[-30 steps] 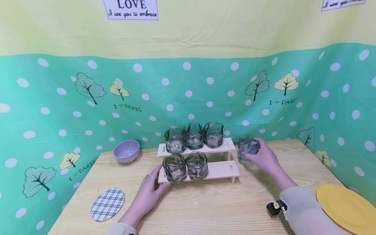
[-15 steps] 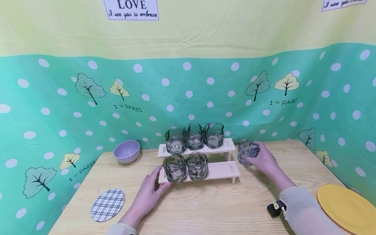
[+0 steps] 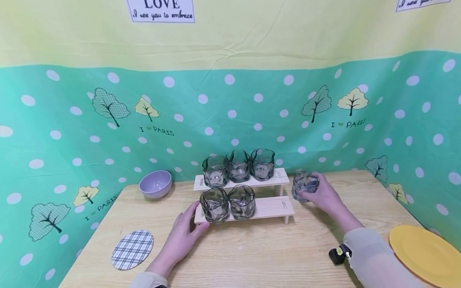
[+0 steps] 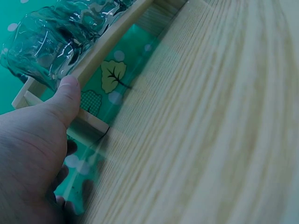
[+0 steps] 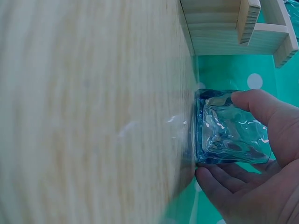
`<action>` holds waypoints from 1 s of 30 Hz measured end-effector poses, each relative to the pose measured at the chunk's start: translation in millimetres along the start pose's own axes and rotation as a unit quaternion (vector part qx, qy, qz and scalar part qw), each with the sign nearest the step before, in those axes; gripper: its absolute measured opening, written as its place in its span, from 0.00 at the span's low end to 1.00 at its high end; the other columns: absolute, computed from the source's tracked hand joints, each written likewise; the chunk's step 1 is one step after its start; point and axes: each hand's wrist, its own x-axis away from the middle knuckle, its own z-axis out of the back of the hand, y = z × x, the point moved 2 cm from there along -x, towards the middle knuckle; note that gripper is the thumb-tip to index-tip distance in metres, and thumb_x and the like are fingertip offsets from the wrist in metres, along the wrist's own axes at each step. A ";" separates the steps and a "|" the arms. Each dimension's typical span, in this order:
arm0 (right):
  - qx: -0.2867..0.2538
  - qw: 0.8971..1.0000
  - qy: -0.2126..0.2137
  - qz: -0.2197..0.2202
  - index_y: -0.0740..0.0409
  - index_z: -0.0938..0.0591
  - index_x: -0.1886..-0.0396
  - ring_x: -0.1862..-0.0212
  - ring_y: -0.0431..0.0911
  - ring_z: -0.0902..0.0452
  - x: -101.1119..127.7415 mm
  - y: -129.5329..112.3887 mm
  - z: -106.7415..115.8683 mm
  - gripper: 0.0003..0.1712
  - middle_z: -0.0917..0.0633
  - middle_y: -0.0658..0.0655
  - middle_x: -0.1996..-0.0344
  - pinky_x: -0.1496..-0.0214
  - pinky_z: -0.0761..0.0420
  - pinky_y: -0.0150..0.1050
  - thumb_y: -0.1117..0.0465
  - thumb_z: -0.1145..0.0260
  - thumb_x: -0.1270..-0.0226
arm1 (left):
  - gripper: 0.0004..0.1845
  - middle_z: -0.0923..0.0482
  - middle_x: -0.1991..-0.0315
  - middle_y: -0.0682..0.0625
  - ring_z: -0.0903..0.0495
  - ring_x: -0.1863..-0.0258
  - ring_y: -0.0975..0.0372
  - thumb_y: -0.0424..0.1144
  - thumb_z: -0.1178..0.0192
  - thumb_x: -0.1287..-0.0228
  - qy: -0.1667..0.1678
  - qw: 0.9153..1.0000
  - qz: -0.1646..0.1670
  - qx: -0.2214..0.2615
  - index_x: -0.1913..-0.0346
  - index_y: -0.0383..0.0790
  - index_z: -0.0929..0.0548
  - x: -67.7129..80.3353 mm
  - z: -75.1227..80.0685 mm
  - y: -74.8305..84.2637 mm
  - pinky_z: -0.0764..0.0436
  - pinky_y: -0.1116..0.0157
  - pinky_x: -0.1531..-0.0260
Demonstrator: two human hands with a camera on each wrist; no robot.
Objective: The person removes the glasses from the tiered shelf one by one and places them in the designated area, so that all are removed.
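A two-step wooden rack (image 3: 271,207) stands at the table's middle, carrying clear grey drinking glasses: three on the upper step, such as this glass (image 3: 262,165), and two on the lower. My left hand (image 3: 184,234) holds the lower step's left end, its thumb at the front edge beside the leftmost glass (image 3: 214,205). In the left wrist view the other fingers are partly hidden below the step. Right of the rack, my right hand (image 3: 324,196) grips another glass (image 5: 233,128) between thumb and fingers. Its base meets the table in the right wrist view.
A purple bowl (image 3: 155,184) sits at the back left, with a round checked mat (image 3: 132,250) in front of it. The yellow plate (image 3: 430,255) lies at the right front. A green dotted cloth (image 3: 229,106) hangs behind the table.
The glass in my right hand has come down slightly and looks more upright than a second ago. My left hand stays on the rack, and the other glasses have not moved.
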 end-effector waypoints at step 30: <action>-0.020 0.999 0.030 0.020 0.60 0.58 0.08 0.19 0.79 0.45 20.7 -27.5 15.2 0.70 0.46 0.75 0.14 0.23 0.41 0.82 0.48 0.18 0.29 | 0.45 0.32 0.17 0.39 0.42 0.17 0.31 0.55 0.31 0.22 0.012 1.000 -0.022 0.004 0.12 0.43 0.37 2.5 1.8 2.9 0.50 0.32 0.17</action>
